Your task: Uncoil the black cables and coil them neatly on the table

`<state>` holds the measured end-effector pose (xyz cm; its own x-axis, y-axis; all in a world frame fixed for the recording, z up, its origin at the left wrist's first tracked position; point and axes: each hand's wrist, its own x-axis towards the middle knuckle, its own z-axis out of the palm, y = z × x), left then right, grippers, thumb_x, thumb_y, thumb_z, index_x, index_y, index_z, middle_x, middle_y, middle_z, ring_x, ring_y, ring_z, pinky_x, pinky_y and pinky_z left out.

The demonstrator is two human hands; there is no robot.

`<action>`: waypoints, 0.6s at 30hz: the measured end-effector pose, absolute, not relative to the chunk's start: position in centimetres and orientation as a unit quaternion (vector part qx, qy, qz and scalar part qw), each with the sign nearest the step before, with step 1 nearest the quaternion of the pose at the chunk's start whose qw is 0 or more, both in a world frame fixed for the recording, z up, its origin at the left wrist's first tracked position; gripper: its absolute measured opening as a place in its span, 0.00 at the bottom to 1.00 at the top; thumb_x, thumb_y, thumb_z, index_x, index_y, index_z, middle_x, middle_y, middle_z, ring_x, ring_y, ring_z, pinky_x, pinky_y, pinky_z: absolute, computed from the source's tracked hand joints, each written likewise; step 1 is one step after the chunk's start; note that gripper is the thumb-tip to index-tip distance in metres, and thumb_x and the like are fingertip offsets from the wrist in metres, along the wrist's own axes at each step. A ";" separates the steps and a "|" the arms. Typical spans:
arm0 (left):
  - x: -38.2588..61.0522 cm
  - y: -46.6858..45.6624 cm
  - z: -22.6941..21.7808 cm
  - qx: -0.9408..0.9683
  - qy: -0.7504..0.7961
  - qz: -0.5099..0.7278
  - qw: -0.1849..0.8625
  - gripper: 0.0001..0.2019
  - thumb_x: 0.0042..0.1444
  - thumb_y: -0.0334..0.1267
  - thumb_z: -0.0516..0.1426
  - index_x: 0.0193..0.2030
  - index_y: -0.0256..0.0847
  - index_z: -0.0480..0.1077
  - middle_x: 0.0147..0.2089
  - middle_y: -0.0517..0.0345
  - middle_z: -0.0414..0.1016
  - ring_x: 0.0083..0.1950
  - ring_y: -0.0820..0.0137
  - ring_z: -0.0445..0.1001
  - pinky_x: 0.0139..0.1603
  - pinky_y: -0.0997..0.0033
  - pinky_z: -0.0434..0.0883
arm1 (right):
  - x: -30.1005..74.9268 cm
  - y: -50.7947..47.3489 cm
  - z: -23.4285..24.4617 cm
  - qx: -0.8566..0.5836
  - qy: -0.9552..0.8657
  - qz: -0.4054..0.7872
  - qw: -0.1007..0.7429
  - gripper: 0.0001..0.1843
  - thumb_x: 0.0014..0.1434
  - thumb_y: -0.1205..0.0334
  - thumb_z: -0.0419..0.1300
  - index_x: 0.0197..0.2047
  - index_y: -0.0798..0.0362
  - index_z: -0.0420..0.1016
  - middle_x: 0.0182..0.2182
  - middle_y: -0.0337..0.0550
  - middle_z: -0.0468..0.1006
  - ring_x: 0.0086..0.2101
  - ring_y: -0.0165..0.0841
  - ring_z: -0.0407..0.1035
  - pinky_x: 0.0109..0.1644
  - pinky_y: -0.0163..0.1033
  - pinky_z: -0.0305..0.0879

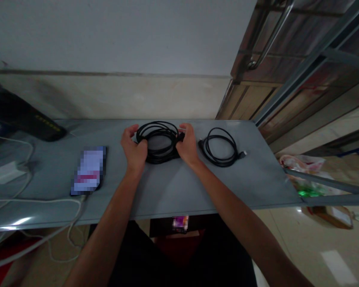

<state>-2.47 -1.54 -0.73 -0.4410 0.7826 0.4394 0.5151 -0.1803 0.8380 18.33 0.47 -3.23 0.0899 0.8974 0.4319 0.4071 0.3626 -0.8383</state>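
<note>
A thick coil of black cable (pixel 161 156) is held between my two hands, low over the grey table (pixel 167 191). My left hand (pixel 134 149) grips the coil's left side, thumb on the near strands and fingers behind. On the right side, my right hand (pixel 186 145) is closed round the strands and a dark part that looks like a plug. To the right of that hand a smaller coiled black cable (pixel 221 162) lies flat on the table, with a connector (pixel 242 154) at its right end.
On the left lie a phone (pixel 89 170) with a white cord (pixel 77 213) plugged in and a white adapter (pixel 6 172). A black cylindrical object (pixel 24 111) rests near the wall. The table's metal frame (pixel 302 67) rises at the right, beside a door handle (pixel 272 38).
</note>
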 end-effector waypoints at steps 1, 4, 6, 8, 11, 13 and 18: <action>-2.3 -1.9 -0.4 0.535 0.631 0.555 0.088 0.31 0.47 0.23 0.62 0.61 0.45 0.75 0.63 0.49 0.80 0.69 0.49 0.75 0.79 0.37 0.67 | 18.4 0.6 -3.3 -0.513 -0.632 0.236 0.531 0.27 0.63 0.75 0.58 0.63 0.50 0.64 0.62 0.55 0.73 0.58 0.40 0.76 0.70 0.52 0.75; -1.4 -3.0 0.9 0.590 0.611 0.528 0.022 0.31 0.49 0.21 0.62 0.60 0.46 0.74 0.64 0.48 0.78 0.72 0.46 0.71 0.81 0.34 0.61 | 18.5 0.8 -3.5 -0.508 -0.631 0.252 0.529 0.29 0.61 0.76 0.55 0.64 0.51 0.63 0.63 0.56 0.73 0.57 0.39 0.77 0.70 0.52 0.74; -0.4 -3.7 1.6 0.632 0.564 0.531 0.018 0.27 0.53 0.22 0.62 0.59 0.47 0.74 0.61 0.47 0.78 0.68 0.46 0.74 0.77 0.37 0.67 | 18.6 0.8 -3.5 -0.509 -0.635 0.256 0.522 0.30 0.58 0.78 0.54 0.63 0.51 0.63 0.62 0.56 0.74 0.58 0.39 0.77 0.71 0.52 0.73; 0.7 -4.2 1.9 0.690 0.501 0.522 0.030 0.21 0.61 0.27 0.62 0.60 0.47 0.75 0.57 0.48 0.79 0.63 0.48 0.78 0.72 0.42 0.72 | 18.7 0.7 -3.4 -0.509 -0.647 0.249 0.509 0.32 0.55 0.78 0.53 0.63 0.51 0.63 0.61 0.55 0.75 0.59 0.40 0.75 0.73 0.52 0.71; 2.0 -4.8 1.8 0.776 0.444 0.445 0.042 0.12 0.71 0.39 0.62 0.59 0.46 0.76 0.52 0.49 0.83 0.56 0.50 0.82 0.66 0.47 0.76 | 18.8 0.5 -3.4 -0.510 -0.663 0.234 0.496 0.31 0.56 0.75 0.54 0.63 0.51 0.64 0.60 0.54 0.76 0.61 0.41 0.73 0.73 0.51 0.70; 2.4 -5.0 1.5 0.805 0.441 0.393 0.053 0.10 0.75 0.45 0.60 0.56 0.46 0.78 0.51 0.48 0.84 0.55 0.52 0.83 0.63 0.50 0.77 | 18.7 0.5 -3.5 -0.514 -0.652 0.239 0.505 0.30 0.58 0.74 0.54 0.64 0.51 0.63 0.61 0.54 0.77 0.62 0.41 0.73 0.73 0.50 0.70; 2.2 -4.9 1.1 0.808 0.454 0.370 0.071 0.11 0.77 0.46 0.58 0.52 0.46 0.79 0.50 0.48 0.86 0.53 0.54 0.84 0.58 0.55 0.79 | 18.5 0.8 -3.9 -0.486 -0.606 0.274 0.568 0.34 0.59 0.75 0.51 0.68 0.52 0.57 0.65 0.59 0.75 0.64 0.38 0.75 0.76 0.52 0.69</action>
